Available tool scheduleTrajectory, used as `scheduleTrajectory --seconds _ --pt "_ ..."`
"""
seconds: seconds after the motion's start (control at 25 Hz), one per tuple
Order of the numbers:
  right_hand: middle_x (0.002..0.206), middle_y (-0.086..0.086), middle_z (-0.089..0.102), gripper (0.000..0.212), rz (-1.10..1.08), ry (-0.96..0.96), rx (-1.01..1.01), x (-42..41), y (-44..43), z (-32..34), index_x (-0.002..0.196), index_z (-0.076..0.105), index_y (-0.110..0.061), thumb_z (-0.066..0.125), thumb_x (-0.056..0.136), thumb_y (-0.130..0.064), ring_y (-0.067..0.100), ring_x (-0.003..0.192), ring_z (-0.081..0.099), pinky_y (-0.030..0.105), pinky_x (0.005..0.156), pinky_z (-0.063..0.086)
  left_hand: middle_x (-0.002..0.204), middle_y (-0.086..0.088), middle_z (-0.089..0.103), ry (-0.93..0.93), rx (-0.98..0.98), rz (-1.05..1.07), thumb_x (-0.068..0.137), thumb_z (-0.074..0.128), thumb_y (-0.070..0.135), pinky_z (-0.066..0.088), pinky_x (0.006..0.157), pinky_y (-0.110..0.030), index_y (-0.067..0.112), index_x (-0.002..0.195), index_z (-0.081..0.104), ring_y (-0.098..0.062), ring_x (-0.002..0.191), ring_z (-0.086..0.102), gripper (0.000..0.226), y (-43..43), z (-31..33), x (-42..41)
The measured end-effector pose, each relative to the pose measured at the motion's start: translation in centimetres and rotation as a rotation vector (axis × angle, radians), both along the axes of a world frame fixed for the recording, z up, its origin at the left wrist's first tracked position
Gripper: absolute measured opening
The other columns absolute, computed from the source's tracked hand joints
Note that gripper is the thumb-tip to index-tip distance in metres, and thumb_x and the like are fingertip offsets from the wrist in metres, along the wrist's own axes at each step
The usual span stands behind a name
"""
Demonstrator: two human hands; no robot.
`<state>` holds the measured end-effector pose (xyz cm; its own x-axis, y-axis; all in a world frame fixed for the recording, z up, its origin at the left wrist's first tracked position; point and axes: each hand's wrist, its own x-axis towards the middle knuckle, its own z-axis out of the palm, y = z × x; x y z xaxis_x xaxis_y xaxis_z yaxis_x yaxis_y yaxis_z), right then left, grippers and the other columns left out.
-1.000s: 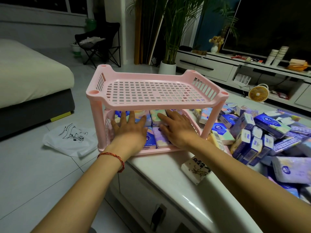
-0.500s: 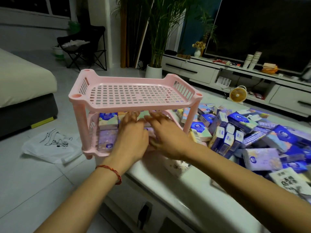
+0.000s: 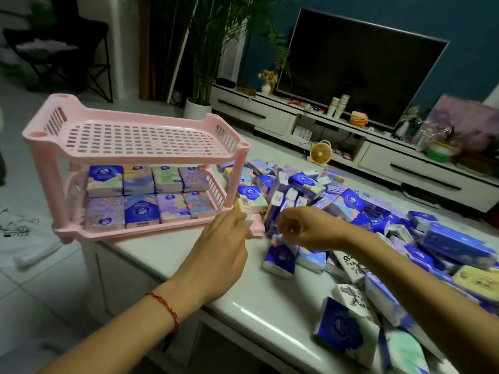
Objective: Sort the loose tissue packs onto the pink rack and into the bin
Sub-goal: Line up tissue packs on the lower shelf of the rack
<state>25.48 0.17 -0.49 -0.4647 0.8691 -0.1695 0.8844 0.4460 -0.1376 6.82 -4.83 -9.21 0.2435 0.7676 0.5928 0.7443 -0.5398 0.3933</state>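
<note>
The pink rack (image 3: 135,155) stands at the left end of the white table (image 3: 167,252). Its top shelf is bare; the lower shelf holds two flat rows of several tissue packs (image 3: 140,209). A big heap of loose tissue packs (image 3: 359,211) covers the table to the right. My left hand (image 3: 224,244) curls its fingers round a yellowish pack (image 3: 243,209) beside the rack's front right leg. My right hand (image 3: 310,229) pinches the top of a blue pack (image 3: 279,256) at the near edge of the heap; this part is blurred. No bin is in view.
The rack's left feet hang over the table's corner. A white plastic bag (image 3: 16,233) lies on the floor to the left. Behind the table are a small yellow fan (image 3: 320,152), a potted plant (image 3: 197,107) and a TV stand (image 3: 270,114).
Both hands have come out of the rack's lower shelf and moved right to the loose heap. The lower shelf's packs now lie in neat rows. My view has swung right.
</note>
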Motion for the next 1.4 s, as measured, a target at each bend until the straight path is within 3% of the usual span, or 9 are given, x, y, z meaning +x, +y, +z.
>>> scheduleTrajectory --seconds 0.12,0.2,0.4,0.6,0.72,0.84,1.0,1.16,1.4 --pt "0.128 0.009 0.045 0.068 0.084 -0.408 -0.027 -0.5 -1.4 -2.1 0.129 0.042 -0.017 0.07 0.075 -0.048 0.026 0.114 0.046 0.032 0.092 0.04 0.114 -0.011 0.062 0.075 -0.06 -0.044 0.079 0.036 0.019 0.051 0.089 -0.046 0.015 0.089 0.066 -0.031 0.114 0.057 0.032 -0.5 -0.1 0.7" --pt "0.136 0.012 0.036 0.077 0.127 -0.488 0.042 -0.8 -1.9 -2.9 0.137 0.031 -0.021 0.069 0.075 -0.048 0.031 0.122 0.041 0.036 0.099 0.037 0.118 -0.009 0.061 0.093 -0.068 -0.045 0.079 0.033 0.025 0.049 0.091 -0.043 0.016 0.093 0.066 -0.028 0.116 0.056 0.036 -0.7 -0.3 0.7" --pt "0.124 0.006 0.048 0.06 0.193 -0.099 -0.02 -0.9 -2.6 -3.7 0.126 0.04 -0.016 0.072 0.078 -0.029 0.022 0.109 0.051 0.029 0.09 0.04 0.139 0.012 0.037 0.012 -0.207 -0.145 0.079 0.033 0.05 0.014 0.11 -0.011 0.026 0.131 0.043 0.002 0.129 0.021 0.058 -1.5 -0.1 1.1" --pt "0.132 0.001 0.05 0.06 0.056 0.092 -0.094 2.3 -0.4 -0.3 0.133 0.045 -0.016 0.072 0.079 -0.016 0.018 0.12 0.049 0.024 0.098 0.039 0.149 0.014 0.018 0.078 -0.402 -0.194 0.08 0.054 0.06 0.015 0.114 -0.017 0.027 0.146 0.011 -0.003 0.139 0.016 0.086 -1.8 -1.0 1.9" --pt "0.129 0.01 0.046 0.057 -0.105 -0.173 0.207 5.4 1.1 -0.3 0.133 0.039 -0.018 0.064 0.081 -0.019 0.026 0.117 0.044 0.033 0.089 0.041 0.155 0.005 0.006 0.3 -0.402 -0.109 0.067 0.023 0.078 0.007 0.115 -0.023 0.027 0.146 0.015 -0.011 0.143 0.007 0.094 -1.5 -2.1 2.2" --pt "0.137 0.011 0.037 0.074 -0.074 -0.424 0.214 6.2 1.4 -2.3 0.143 0.027 -0.017 0.062 0.078 -0.015 0.028 0.129 0.029 0.034 0.096 0.036 0.155 0.004 0.008 0.316 -0.392 -0.103 0.062 0.013 0.074 0.011 0.115 -0.025 0.03 0.145 0.02 -0.014 0.143 0.009 0.094 -1.1 -2.0 2.3" --pt "0.129 0.011 0.041 0.072 -0.095 -0.323 0.207 5.8 1.1 -0.8 0.142 0.032 -0.021 0.063 0.077 -0.015 0.029 0.12 0.039 0.035 0.089 0.044 0.144 0.005 0.028 0.272 -0.337 -0.118 0.079 0.044 0.054 0.023 0.109 -0.022 0.026 0.14 0.031 -0.013 0.135 0.025 0.068 -1.2 -1.4 2.1" --pt "0.104 0.005 0.054 0.057 -0.068 -0.165 0.14 3.0 -0.6 1.9 0.124 0.042 -0.016 0.071 0.076 -0.027 0.023 0.086 0.047 0.033 0.073 0.043 0.112 0.001 0.054 0.148 -0.038 -0.186 0.069 0.053 0.048 0.043 0.088 -0.022 0.024 0.112 0.053 -0.016 0.104 0.052 0.05 -2.6 0.7 1.7" --pt "0.096 0.001 0.05 0.049 0.065 -0.016 0.187 -3.8 -2.1 1.5 0.117 0.038 -0.017 0.06 0.083 -0.045 0.022 0.083 0.044 0.033 0.071 0.04 0.112 -0.001 0.052 0.074 -0.081 0.173 0.059 0.043 0.058 0.038 0.089 -0.027 0.018 0.117 0.059 -0.02 0.107 0.047 0.073 -1.5 3.2 -5.5"
